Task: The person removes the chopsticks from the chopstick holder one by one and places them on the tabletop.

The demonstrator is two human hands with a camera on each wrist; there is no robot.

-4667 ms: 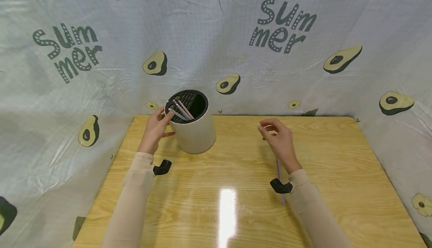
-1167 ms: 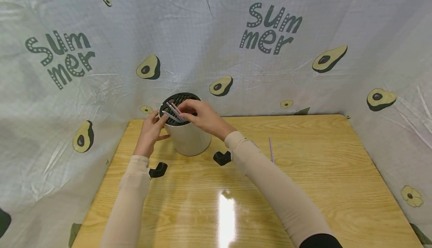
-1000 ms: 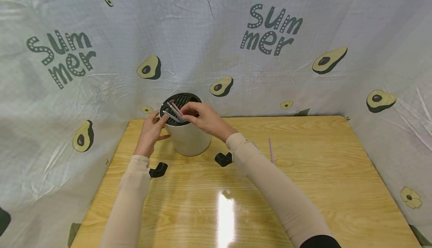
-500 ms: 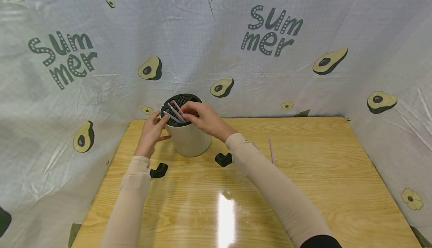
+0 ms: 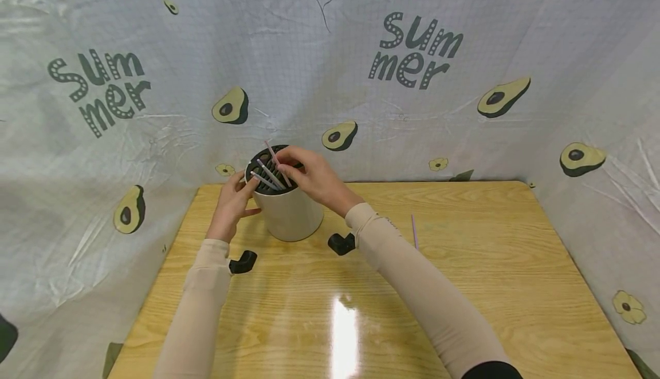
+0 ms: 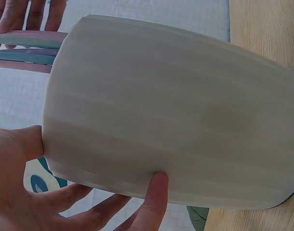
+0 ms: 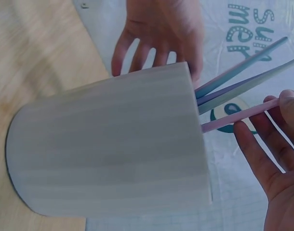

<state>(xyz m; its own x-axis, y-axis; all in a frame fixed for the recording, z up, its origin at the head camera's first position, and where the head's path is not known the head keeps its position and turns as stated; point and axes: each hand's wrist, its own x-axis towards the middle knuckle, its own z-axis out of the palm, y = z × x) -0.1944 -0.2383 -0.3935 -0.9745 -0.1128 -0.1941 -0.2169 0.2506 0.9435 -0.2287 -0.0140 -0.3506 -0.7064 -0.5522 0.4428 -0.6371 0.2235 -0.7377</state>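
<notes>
A round whitish utensil holder (image 5: 294, 218) with a black slotted top stands near the table's back left. My left hand (image 5: 229, 204) holds it from the left, thumb at the rim and fingers spread along the side. Between my right hand's (image 5: 315, 177) thumb and fingers is a slender pink stick (image 7: 233, 117), perhaps a chopstick or straw, its lower end still inside the holder. Several other pastel sticks (image 7: 246, 66) lean out beside it towards my left hand. The slots under my right hand are partly hidden.
A thin purple stick (image 5: 415, 231) lies on the wooden table (image 5: 490, 287) right of the holder, partly covered by my right forearm. Behind the table hangs a white cloth (image 5: 289, 75) printed with avocados. Black wrist cameras jut from both cuffs.
My right hand has come left from above the table to the holder. It has taken hold of the pink stick, which now rises higher and stands more upright. My left hand stays in place.
</notes>
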